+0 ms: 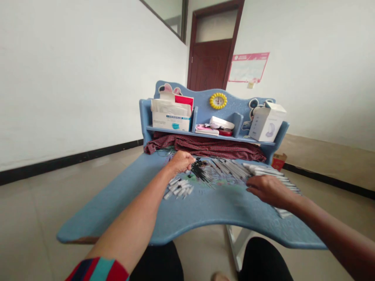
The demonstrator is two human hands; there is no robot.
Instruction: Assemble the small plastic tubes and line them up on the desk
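My left hand (pixel 182 161) is closed in a pinch at the left side of a pile of thin black sticks (pixel 201 173). Whatever its fingers hold is hidden. Short white tube-like pieces (pixel 179 188) lie just in front of it, and small dark bits (pixel 199 160) lie beyond the sticks. My right hand (pixel 266 188), slightly blurred, has its fingers curled at the near left edge of a row of long whitish tubes (pixel 278 175); I cannot make out what is in them. Between the hands lies a slanted bundle of slim grey rods (pixel 230 168).
The blue desk (pixel 123 203) has a curved front edge. A folded dark red checked cloth (pixel 205 145) lies along its back. On the shelf above stand a mask box (pixel 171 120), a red tin (pixel 225 133) and a white carton (pixel 267 123).
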